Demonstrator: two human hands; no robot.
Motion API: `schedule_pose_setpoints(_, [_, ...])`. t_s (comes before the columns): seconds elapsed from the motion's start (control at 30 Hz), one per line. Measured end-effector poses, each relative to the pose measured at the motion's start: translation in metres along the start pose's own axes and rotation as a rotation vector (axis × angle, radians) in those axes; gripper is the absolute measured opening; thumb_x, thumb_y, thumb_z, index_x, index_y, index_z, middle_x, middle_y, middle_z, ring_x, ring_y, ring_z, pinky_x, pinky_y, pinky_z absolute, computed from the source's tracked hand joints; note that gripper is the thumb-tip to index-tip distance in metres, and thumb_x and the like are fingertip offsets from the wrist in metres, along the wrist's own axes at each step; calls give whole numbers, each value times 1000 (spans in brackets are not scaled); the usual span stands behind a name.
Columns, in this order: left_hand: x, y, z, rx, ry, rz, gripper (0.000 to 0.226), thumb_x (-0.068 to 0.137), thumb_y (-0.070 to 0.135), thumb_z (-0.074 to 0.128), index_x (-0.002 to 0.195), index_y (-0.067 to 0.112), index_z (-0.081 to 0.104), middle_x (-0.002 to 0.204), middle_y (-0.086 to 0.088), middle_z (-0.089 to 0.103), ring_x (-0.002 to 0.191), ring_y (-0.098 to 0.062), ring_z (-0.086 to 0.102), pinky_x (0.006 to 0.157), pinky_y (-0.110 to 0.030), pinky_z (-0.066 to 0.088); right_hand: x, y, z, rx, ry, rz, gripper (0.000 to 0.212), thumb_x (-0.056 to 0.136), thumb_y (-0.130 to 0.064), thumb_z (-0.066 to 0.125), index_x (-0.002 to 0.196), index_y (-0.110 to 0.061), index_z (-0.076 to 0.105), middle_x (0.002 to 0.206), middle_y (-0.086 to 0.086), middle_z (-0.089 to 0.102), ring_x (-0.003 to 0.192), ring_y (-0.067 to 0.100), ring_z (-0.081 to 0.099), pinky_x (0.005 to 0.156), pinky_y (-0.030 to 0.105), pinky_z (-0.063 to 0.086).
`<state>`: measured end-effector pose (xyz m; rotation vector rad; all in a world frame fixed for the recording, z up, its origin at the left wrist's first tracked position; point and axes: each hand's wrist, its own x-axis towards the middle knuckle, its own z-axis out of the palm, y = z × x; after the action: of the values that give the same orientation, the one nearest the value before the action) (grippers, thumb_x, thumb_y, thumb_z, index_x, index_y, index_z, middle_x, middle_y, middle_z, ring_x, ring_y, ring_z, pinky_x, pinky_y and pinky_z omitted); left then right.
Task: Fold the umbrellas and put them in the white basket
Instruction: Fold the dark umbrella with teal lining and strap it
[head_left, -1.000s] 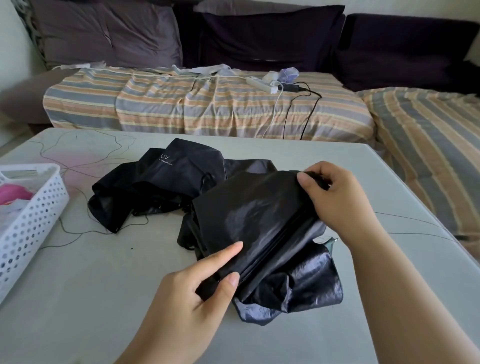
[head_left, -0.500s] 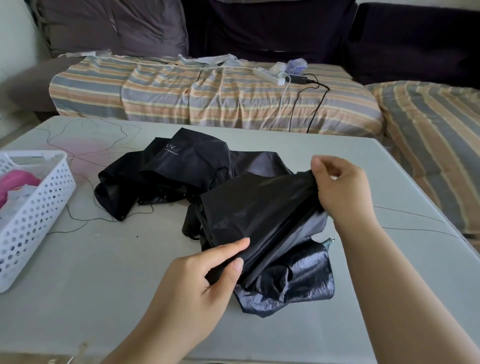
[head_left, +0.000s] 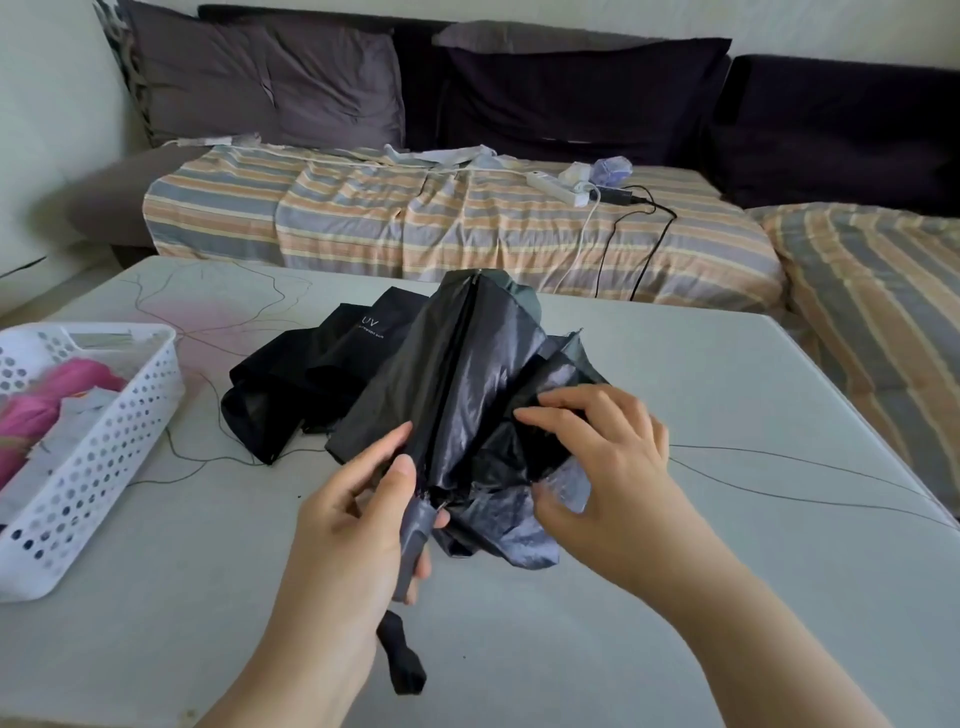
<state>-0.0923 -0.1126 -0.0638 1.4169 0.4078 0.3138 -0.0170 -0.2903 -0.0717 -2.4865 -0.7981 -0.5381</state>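
Mid-frame, the left hand grips the umbrella by its handle; the right hand pinches loose cloth, which may bunch and spoil the fold.

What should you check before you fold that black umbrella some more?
1. Left hand grips the grey handle: ok.
2. Right hand has hold of the black umbrella canopy: ok.
3. Canopy flaps gathered neatly: not ok, still loose and crumpled.
4. Closing strap found: cannot tell.
5. White basket has room: ok, beside the pink item.
6. UV umbrella folded: not ok.
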Motion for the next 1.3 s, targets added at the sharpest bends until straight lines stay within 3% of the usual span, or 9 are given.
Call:
schedule_pose_setpoints(0.17, [-1,-1,-1,-31,-38,-10,28,95,20,52,104,43,66,66,-24,64,40,-23,44,34,-24,34,9,-4,-9,271,45,143,41,78,-56,50,96,-24,68,102,-21,55,108,3,49,97,20,29])
schedule_pose_setpoints(0.3, [-7,-2,-3,117,-80,100,34,94,23,54,100,54,65,57,-21,47,42,-19,46,38,-26,38,22,-6,-20,150,193,185,36,95,-37,50,122,-15,58,121,-8,46,113,6,43,92,4,25])
schedule_pose_setpoints(0.43, [-15,-8,2,215,-128,147,39,91,24,53,99,61,61,53,-12,40,46,-21,44,41,-27,37,24,2,-11,-139,-103,314,30,97,-34,50,114,-10,55,114,5,55,110,25,50,81,22,32])
schedule_pose_setpoints(0.6, [-15,-11,5,230,-137,141,42,91,21,54,98,62,62,50,-5,42,44,-20,46,39,-22,36,24,7,-9,-33,-300,645,43,92,-38,58,122,-9,46,118,10,57,111,29,52,76,29,34])
schedule_pose_setpoints(0.83, [-14,-11,6,203,-153,108,40,92,22,54,92,60,65,51,-6,42,43,-18,48,39,-22,38,30,18,-19,715,-25,866,29,81,-22,75,106,-11,67,102,12,70,89,26,68,86,43,56])
schedule_pose_setpoints(0.97, [-12,-9,6,163,-127,75,37,92,25,55,91,61,65,52,-7,40,43,-20,48,39,-26,36,26,15,-26,420,-88,686,19,86,-29,69,78,-12,64,74,8,67,71,24,63,65,31,50])
schedule_pose_setpoints(1.07, [-11,-8,6,157,-111,66,38,93,24,54,90,61,65,54,-14,44,42,-19,49,38,-26,37,26,7,-30,310,39,528,18,87,-25,67,75,-16,58,63,-4,55,59,11,49,55,17,40])
schedule_pose_setpoints(1.17, [-10,-8,6,165,-101,68,35,93,23,54,95,56,65,67,-29,53,43,-20,49,39,-27,38,27,-3,-40,156,195,346,19,90,-23,64,77,-15,53,65,-8,50,58,10,45,55,21,38])
schedule_pose_setpoints(1.3, [-6,-10,6,168,-60,46,35,94,20,54,97,53,64,73,-30,58,44,-22,48,42,-28,38,27,-4,-60,325,320,422,17,96,-25,53,80,-20,48,64,-7,51,56,3,47,53,16,36])
